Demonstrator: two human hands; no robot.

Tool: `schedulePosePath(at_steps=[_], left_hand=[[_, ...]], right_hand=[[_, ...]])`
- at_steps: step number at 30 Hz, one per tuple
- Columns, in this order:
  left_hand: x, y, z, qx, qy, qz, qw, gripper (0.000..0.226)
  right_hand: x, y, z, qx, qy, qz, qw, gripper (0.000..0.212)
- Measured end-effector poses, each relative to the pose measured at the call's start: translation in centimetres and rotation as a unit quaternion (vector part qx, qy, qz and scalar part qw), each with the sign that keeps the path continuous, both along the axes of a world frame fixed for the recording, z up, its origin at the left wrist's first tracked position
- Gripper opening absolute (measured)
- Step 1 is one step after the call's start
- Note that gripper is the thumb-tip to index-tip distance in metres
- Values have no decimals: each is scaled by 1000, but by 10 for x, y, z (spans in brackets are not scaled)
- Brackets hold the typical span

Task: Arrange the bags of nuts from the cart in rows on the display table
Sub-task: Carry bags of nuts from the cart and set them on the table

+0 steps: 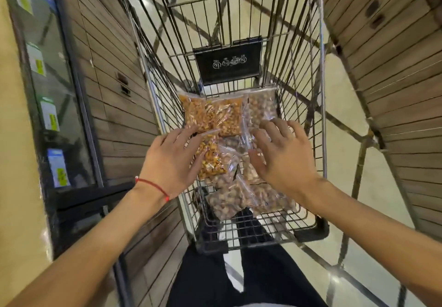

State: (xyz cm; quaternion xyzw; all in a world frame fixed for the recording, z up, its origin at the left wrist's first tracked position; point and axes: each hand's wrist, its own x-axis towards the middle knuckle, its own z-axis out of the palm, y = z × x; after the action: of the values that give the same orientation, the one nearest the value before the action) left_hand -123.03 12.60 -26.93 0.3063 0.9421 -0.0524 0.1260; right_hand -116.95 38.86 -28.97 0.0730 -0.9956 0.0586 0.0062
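Observation:
A wire shopping cart (318, 105) stands in front of me with several clear bags of nuts on its floor. Orange nut bags (210, 115) lie at the far left, and another orange bag (212, 160) lies under my left hand's fingers. Pale brown nut bags lie at the far right (262, 109) and near me (229, 201). My left hand (171, 160) reaches into the cart with fingers spread over the orange bags. My right hand (281, 153) hovers with fingers spread over the brown bags on the right. Neither hand grips a bag.
Wooden slatted display walls (114, 96) rise close on both sides of the cart, the right one (394, 72). A glass-fronted case with labelled boxes (50, 115) stands at the left. A black sign plate (228, 63) hangs on the cart's far end. My dark trousers (239, 278) are below.

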Motion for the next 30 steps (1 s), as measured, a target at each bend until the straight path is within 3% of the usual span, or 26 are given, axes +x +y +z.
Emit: schedulePosePath(at_steps=[5, 11, 21, 23, 26, 28, 30], left_hand=[[-1, -15, -33, -4, -25, 8, 1000, 51], [0, -7, -70, 31, -51, -20, 998, 43], [5, 43, -144, 24, -131, 146, 980, 48], [7, 47, -157, 43, -141, 186, 971, 46], [10, 49, -171, 65, -136, 210, 966, 44], [11, 48, -175, 68, -128, 206, 968, 42], [12, 48, -177, 69, -139, 215, 964, 42]], right_hand=[[-8, -16, -34, 24, -117, -16, 993, 46], [-14, -27, -81, 2, -140, -35, 990, 43], [-69, -20, -180, -71, -225, -81, 968, 41], [-87, -20, -193, -195, -262, -143, 934, 44], [-122, -19, -214, -397, -330, -274, 811, 42], [-144, -19, -236, -449, -351, -314, 760, 24], [-159, -22, -252, -474, -373, -343, 720, 34]])
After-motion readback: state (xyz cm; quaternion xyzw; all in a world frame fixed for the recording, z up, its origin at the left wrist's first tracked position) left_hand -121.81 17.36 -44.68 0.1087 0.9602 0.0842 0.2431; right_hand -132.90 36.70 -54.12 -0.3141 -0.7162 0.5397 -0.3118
